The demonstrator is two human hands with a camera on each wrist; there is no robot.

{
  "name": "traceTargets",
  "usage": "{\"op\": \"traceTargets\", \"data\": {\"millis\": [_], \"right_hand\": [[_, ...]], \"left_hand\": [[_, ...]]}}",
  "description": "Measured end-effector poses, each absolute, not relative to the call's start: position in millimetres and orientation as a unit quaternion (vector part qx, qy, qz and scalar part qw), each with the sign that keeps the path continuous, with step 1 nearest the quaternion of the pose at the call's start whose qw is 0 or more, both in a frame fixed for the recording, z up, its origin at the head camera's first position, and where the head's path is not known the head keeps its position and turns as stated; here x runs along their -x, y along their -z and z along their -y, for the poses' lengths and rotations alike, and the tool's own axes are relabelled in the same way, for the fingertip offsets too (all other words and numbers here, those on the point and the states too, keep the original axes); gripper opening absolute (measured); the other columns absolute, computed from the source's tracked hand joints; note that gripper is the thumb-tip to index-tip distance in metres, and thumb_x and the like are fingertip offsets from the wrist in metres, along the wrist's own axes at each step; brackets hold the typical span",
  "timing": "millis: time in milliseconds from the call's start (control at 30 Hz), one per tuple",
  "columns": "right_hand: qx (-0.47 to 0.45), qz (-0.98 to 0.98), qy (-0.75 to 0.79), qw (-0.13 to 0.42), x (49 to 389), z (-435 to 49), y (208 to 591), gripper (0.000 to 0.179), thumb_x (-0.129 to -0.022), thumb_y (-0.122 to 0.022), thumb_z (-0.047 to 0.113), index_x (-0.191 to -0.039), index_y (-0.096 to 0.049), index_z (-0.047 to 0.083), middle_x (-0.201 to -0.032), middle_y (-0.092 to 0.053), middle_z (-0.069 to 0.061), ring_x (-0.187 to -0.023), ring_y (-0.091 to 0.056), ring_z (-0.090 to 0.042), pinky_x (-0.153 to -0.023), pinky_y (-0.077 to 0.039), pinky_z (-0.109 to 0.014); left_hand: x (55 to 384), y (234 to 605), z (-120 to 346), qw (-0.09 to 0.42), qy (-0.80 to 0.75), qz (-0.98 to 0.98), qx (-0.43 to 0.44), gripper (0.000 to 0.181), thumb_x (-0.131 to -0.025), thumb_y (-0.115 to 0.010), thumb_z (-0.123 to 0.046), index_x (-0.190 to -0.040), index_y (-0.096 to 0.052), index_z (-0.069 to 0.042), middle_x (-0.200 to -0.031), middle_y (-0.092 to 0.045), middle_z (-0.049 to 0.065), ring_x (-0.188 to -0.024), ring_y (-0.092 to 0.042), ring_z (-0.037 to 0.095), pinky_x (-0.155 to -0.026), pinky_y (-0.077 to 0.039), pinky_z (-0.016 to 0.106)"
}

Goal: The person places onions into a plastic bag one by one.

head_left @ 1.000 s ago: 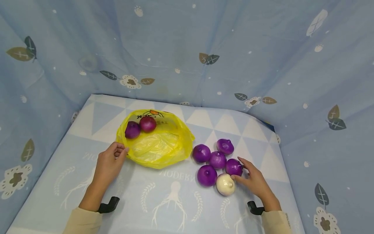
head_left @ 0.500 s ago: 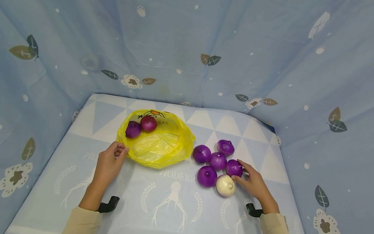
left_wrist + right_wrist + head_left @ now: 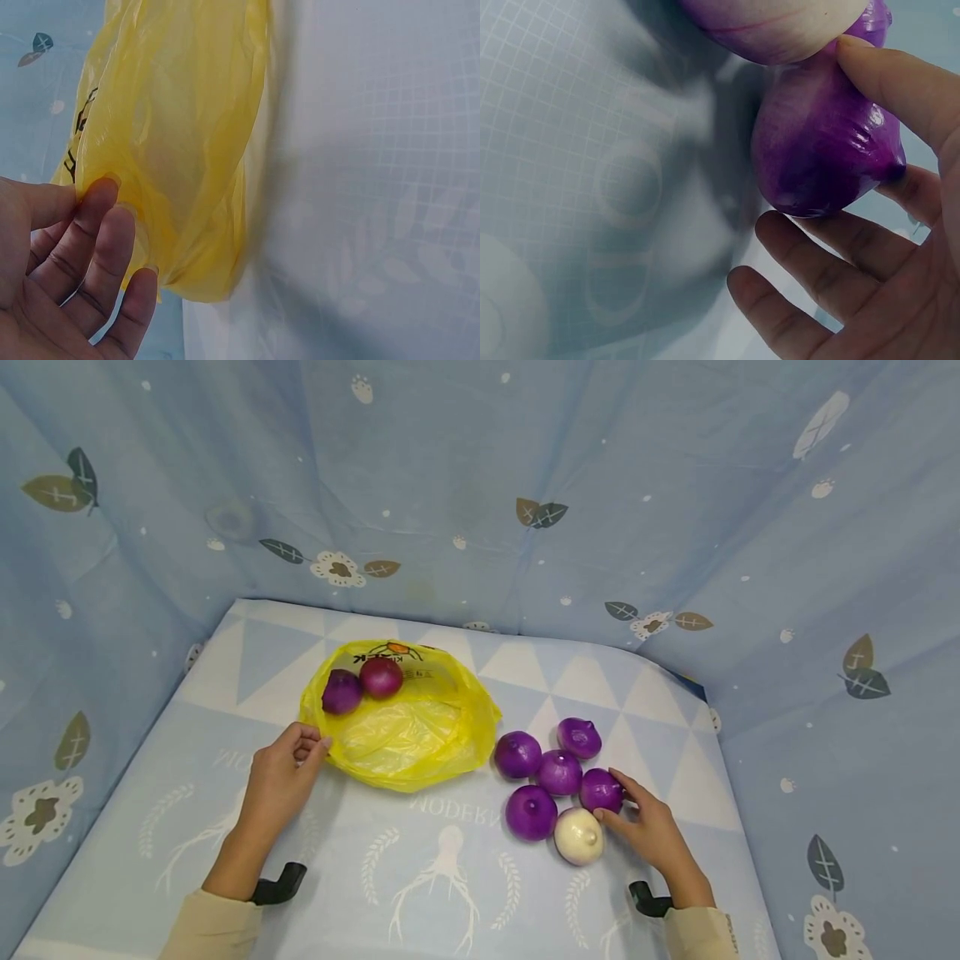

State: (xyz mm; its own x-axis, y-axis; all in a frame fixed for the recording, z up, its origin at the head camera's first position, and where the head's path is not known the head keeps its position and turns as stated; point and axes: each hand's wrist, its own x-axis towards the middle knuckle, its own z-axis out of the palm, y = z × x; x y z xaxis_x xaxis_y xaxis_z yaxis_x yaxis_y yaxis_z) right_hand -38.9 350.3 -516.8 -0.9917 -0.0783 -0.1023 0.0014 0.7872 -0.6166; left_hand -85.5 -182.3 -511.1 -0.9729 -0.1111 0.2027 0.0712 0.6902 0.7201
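My left hand pinches the near-left rim of a yellow plastic bag, its mouth spread wide. In the left wrist view, thumb and index finger grip the thin bag film. Inside lie a purple onion and a redder onion. On the right, my right hand has thumb and fingers round the rightmost purple onion. In the right wrist view, the thumb lies along this glossy onion, its tip at the edge of a white onion, while lower fingers spread beneath.
Left of the held onion sit several more purple onions, clustered together. The white onion is nearest the front of that group. A patterned cloth covers the table, and blue printed curtains enclose its back and sides.
My right hand has closed in slightly, its fingertips coming from just beside the rightmost purple onion onto it. The left hand keeps its hold on the bag, and the onions stay in place.
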Motion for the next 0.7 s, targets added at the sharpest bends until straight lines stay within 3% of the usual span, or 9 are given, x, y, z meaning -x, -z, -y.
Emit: {"op": "traceTargets", "data": {"millis": [700], "right_hand": [[0.016, -0.938, 0.343, 0.055, 40, -345, 505, 0.077, -0.084, -0.073, 0.044, -0.145, -0.04, 0.011, -0.139, -0.049, -0.015, -0.117, -0.056, -0.034, -0.09, -0.049, -0.047]], "left_hand": [[85, 510, 182, 0.115, 0.392, 0.913, -0.014, 0.017, -0.095, -0.063, -0.025, -0.097, -0.059, -0.008, -0.083, -0.064, 0.004, -0.074, -0.059, 0.017, -0.064, -0.046, 0.023]]}}
